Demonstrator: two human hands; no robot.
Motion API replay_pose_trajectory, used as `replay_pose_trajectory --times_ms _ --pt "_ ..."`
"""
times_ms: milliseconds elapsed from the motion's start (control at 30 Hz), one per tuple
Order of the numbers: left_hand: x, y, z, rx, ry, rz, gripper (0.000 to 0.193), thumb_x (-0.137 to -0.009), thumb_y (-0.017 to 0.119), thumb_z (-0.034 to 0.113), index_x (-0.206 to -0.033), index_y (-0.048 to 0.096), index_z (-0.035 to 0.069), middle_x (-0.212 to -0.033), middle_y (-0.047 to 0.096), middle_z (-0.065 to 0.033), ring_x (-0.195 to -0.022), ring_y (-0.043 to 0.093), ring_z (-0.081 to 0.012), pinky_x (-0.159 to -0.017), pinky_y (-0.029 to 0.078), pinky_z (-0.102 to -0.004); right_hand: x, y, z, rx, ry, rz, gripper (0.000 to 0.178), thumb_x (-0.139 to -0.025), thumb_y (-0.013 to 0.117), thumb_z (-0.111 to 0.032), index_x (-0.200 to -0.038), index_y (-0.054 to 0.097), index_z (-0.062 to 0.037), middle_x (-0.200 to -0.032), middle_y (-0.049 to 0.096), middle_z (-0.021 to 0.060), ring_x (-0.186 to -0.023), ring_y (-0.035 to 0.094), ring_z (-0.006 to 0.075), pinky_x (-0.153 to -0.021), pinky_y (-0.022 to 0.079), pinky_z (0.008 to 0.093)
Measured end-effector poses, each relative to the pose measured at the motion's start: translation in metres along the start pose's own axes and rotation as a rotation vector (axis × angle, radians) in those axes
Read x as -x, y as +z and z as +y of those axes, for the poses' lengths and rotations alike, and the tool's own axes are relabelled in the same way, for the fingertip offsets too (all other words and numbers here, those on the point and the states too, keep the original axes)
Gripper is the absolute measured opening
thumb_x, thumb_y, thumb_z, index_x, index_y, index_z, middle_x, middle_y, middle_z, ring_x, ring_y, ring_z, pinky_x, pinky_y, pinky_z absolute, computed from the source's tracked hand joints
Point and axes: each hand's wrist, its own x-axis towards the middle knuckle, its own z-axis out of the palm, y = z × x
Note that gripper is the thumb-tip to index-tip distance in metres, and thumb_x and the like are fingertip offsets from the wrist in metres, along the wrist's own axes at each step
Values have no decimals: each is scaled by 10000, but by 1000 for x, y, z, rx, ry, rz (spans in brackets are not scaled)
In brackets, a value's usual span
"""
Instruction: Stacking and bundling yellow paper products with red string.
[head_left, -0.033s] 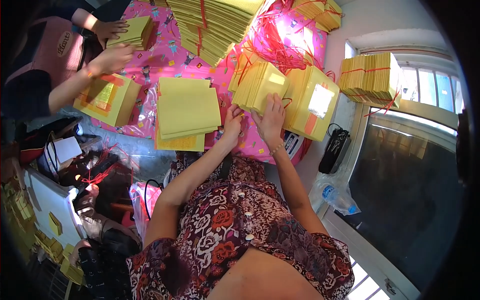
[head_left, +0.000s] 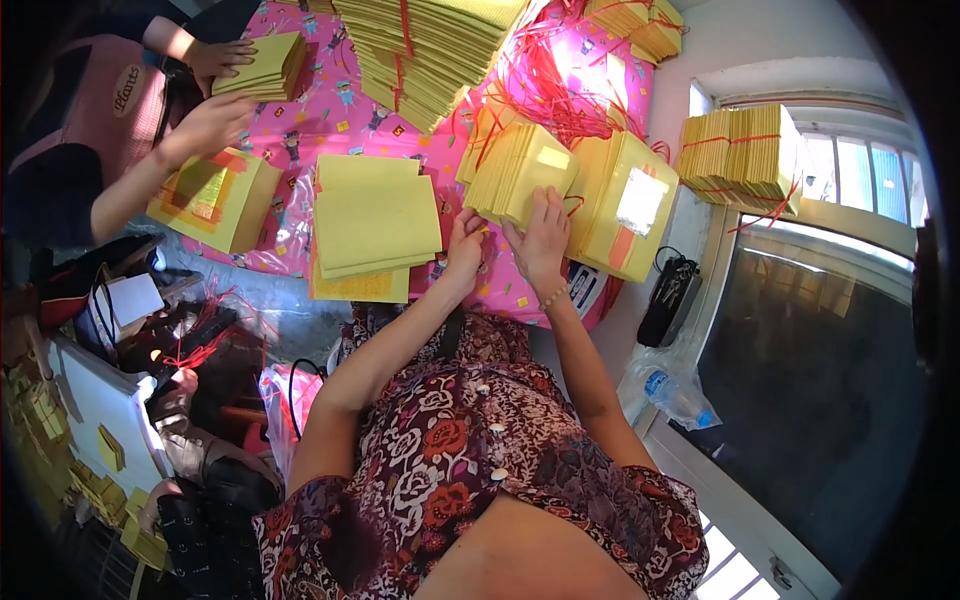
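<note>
A thick stack of yellow paper envelopes [head_left: 518,175] leans at the right of the pink table cover, between my two hands. My left hand [head_left: 465,245] is closed, its curled fingertips at the stack's lower left corner. Against the stack's near face lie the fingers of my right hand [head_left: 543,228], with the thumb by its bottom edge. A bead bracelet circles my right wrist. Just left of my left hand lies a flat pile of yellow envelopes [head_left: 375,215]. A yellow block with a shiny window and orange tape [head_left: 620,200] stands right of my right hand.
At the left, a co-worker's hand [head_left: 215,125] is near another yellow stack [head_left: 265,68]. Large tied bundles [head_left: 430,50] and tangled red ribbon [head_left: 550,100] fill the far side. A bundle [head_left: 740,155] sits on the window ledge, above a black case [head_left: 668,300] and a plastic bottle [head_left: 680,395].
The co-worker's nearer hand has shifted slightly left and down, away from their stack. My hands and the stack between them have not visibly moved.
</note>
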Motion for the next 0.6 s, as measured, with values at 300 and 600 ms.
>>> replay_pose_trajectory --times_ms 300,600 --pt "-4 -3 -18 -678 356 67 535 -874 478 29 -1397 372 -2 -1393 406 -249 -1316 402 -361 -1096 325 -394 1 4 3 3 14 -12 757 -775 731 -322 -1363 383 2 -1365 408 244 -1261 404 419 -1019 352 496" --pt "-27 11 -5 -263 195 54 388 -936 503 312 -1101 535 -38 -1125 529 -196 -1027 525 -281 -902 423 -356 2 2 16 -39 64 4 754 -786 703 -370 -1367 384 -10 -1387 382 226 -1294 361 408 -1038 325 509"
